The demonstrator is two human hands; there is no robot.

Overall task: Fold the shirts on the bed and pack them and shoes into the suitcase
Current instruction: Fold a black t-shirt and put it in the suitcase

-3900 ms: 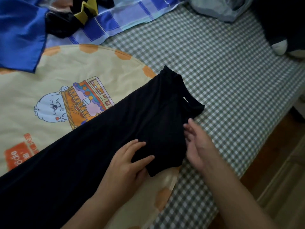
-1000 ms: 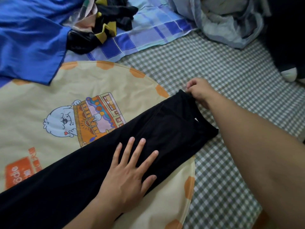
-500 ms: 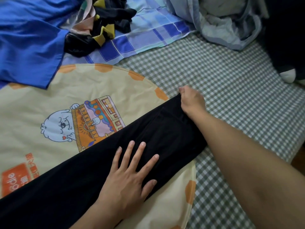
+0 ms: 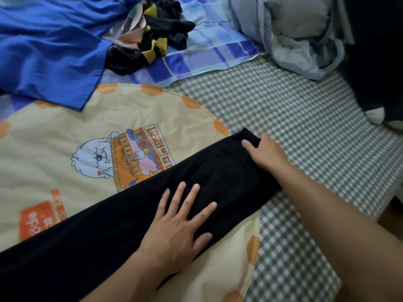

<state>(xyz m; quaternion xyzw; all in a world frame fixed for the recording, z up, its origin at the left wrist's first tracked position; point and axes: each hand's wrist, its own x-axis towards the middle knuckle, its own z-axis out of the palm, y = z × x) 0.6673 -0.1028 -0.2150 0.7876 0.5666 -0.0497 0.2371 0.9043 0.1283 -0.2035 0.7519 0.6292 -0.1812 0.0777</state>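
A black shirt [image 4: 122,216] lies folded into a long narrow strip, running from the lower left up to the middle right of the bed. My left hand [image 4: 178,223] presses flat on its middle with fingers spread. My right hand [image 4: 265,153] grips the strip's far end, thumb on top and fingers curled round the edge. A blue shirt [image 4: 43,46] lies spread at the top left. No suitcase or shoes are in view.
The black shirt lies on a cream round-edged cloth [image 4: 65,138] with a cartoon print. A green checked sheet [image 4: 305,131] covers the bed. A dark and yellow clothes pile [image 4: 152,40], a blue plaid cloth [image 4: 209,51] and a grey bundle [image 4: 301,33] lie behind.
My right hand reached to the shirt's far end, slid along it and now grips that end. My left hand went from holding the sleeve to pressing flat on the strip.
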